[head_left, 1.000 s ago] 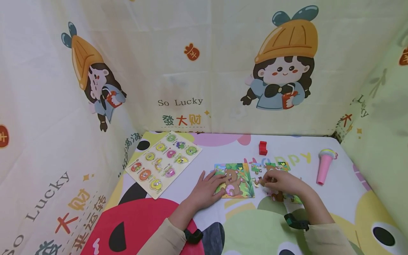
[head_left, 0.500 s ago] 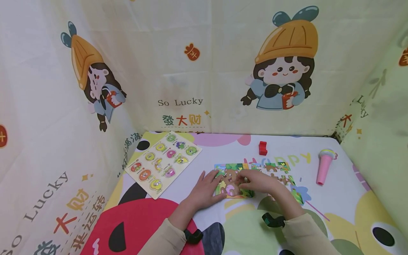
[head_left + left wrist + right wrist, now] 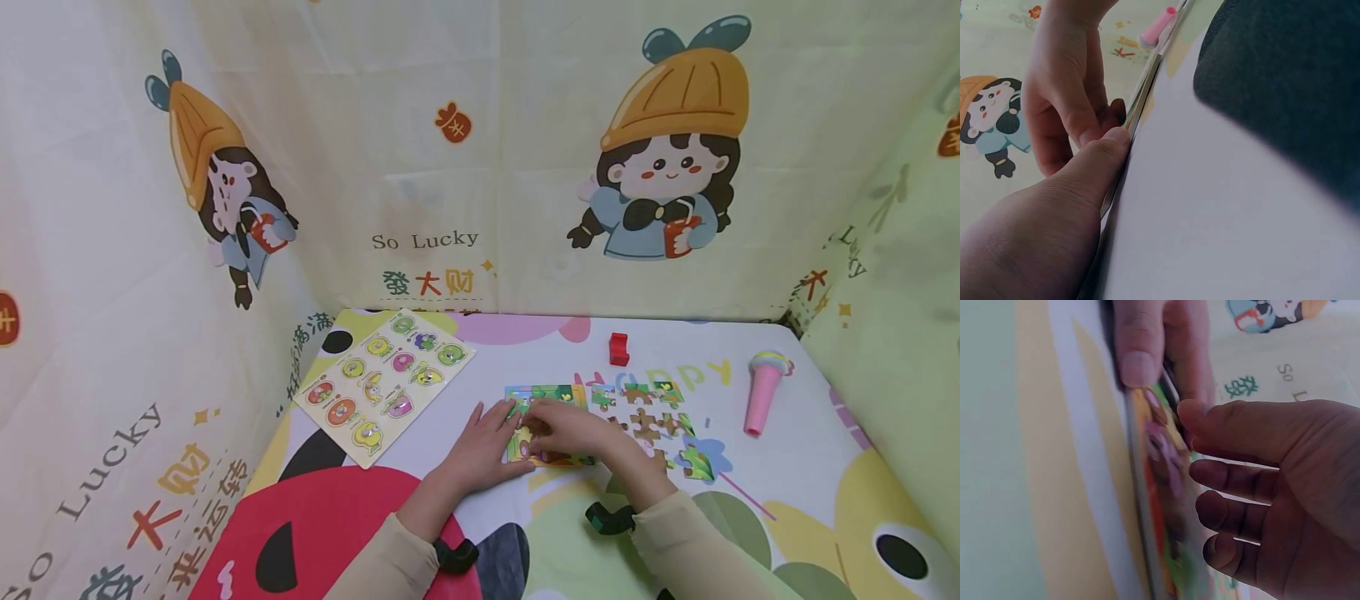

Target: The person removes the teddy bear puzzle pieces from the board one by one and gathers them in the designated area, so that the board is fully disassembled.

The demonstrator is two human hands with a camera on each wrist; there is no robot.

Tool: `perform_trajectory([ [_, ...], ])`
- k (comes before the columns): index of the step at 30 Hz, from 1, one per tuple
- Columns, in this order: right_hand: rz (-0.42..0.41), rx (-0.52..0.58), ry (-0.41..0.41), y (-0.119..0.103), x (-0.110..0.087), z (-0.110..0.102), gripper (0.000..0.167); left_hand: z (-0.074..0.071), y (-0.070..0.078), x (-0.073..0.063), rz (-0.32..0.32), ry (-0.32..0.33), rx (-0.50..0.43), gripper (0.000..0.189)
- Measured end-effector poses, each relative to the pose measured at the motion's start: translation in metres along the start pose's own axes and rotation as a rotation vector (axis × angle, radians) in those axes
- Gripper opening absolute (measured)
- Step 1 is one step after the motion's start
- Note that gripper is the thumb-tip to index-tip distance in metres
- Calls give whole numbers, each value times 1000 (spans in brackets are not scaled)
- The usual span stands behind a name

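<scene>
A bear jigsaw board [image 3: 555,392] lies flat in the middle of the table. My left hand [image 3: 480,448] rests on its left side with fingers spread, the thumb [image 3: 1094,165] along the near edge in the left wrist view. Over the board, my right hand [image 3: 576,429] pinches a small dark brown puzzle piece [image 3: 1116,112] between thumb and fingertips, close to the left hand; most of the piece is hidden. In the right wrist view its other fingers [image 3: 1216,509] hang curled beside the board. Several loose puzzle pieces [image 3: 645,423] lie to the right of the board.
A board of fruit pictures [image 3: 386,383] lies at the left. Behind the loose pieces stands a small red block-like thing [image 3: 618,349]. A pink toy microphone [image 3: 762,396] lies at the right. Printed cloth walls [image 3: 525,192] enclose the table's back and sides.
My right hand has moved left from the loose pieces to above the bear board, uncovering several pieces. The left hand stays in place on the board.
</scene>
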State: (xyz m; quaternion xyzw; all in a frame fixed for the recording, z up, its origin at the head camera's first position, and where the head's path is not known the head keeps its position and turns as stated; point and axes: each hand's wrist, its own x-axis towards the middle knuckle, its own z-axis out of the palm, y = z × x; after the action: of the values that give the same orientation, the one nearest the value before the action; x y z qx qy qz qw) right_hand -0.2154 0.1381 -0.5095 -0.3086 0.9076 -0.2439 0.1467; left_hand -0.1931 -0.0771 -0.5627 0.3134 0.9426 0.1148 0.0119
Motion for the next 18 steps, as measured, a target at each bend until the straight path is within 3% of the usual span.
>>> perform_trajectory([
  [10, 58, -53, 37, -4, 5, 12, 30, 3, -1, 1, 5, 16, -10, 91],
  [18, 82, -23, 41, -7, 7, 12, 30, 4, -2, 1, -3, 13, -15, 91],
])
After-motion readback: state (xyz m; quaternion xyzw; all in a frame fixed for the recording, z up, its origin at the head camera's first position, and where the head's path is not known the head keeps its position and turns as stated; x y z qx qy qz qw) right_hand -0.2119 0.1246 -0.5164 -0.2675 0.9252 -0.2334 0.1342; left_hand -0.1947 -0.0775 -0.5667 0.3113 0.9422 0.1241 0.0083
